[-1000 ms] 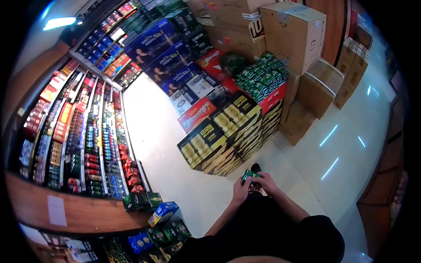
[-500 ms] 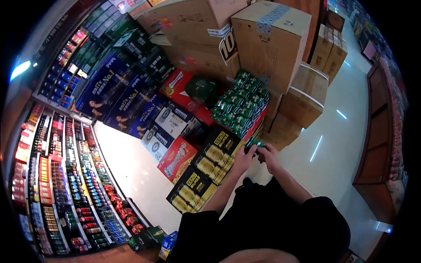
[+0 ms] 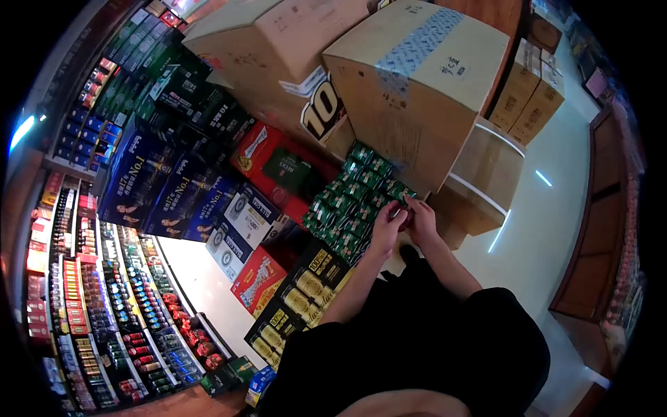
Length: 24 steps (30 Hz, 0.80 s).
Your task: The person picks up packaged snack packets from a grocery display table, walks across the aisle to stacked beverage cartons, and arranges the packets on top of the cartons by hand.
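Both my hands meet in front of me, at the right edge of a pile of small green packets (image 3: 347, 201). My left hand (image 3: 385, 231) has its fingers closed on a small dark reddish thing, too small to make out. My right hand (image 3: 421, 221) is closed at the same spot, and a green packet edge shows by its fingertips. Whether that packet is held or lies on the pile behind is unclear.
Yellow-and-black can cartons (image 3: 306, 292) stand left of my forearms. Large cardboard boxes (image 3: 410, 90) rise behind the packets, beside a "10" sign (image 3: 322, 110). Blue cartons (image 3: 174, 201) and bottle shelves (image 3: 125, 299) are on the left. A wooden cabinet (image 3: 583, 236) stands right.
My hands have come forward to the green packet pile, which now looks nearer. The green packet between my hands earlier is no longer clearly visible; a dark reddish thing shows there.
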Motion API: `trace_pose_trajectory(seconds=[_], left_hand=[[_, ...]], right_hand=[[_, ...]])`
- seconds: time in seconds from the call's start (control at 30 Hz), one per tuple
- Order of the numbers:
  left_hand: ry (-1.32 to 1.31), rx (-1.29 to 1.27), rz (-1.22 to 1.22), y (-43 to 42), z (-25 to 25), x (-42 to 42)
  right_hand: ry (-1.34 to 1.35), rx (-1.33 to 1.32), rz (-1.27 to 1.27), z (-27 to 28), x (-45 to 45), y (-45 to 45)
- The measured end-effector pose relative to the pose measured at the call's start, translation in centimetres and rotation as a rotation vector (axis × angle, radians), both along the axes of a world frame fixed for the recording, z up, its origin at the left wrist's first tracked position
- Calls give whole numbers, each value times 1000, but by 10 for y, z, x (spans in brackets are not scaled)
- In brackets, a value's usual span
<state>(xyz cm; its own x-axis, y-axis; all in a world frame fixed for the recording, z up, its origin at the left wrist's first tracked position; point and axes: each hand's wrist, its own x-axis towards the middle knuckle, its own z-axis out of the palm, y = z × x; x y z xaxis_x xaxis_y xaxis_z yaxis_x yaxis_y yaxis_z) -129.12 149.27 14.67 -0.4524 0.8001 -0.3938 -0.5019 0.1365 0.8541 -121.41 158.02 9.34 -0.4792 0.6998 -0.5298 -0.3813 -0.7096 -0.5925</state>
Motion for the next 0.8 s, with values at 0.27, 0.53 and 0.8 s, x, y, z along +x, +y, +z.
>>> trace_pose_trajectory(seconds=[0.27, 0.53, 0.8], left_hand=[[-6, -47, 72, 52, -46, -1], [368, -218, 14, 68, -42, 7], [339, -139, 48, 18, -8, 35]], right_hand=[[-18, -149, 94, 8, -13, 45], [-65, -97, 38, 4, -19, 52], [-168, -52, -25, 9, -22, 32]])
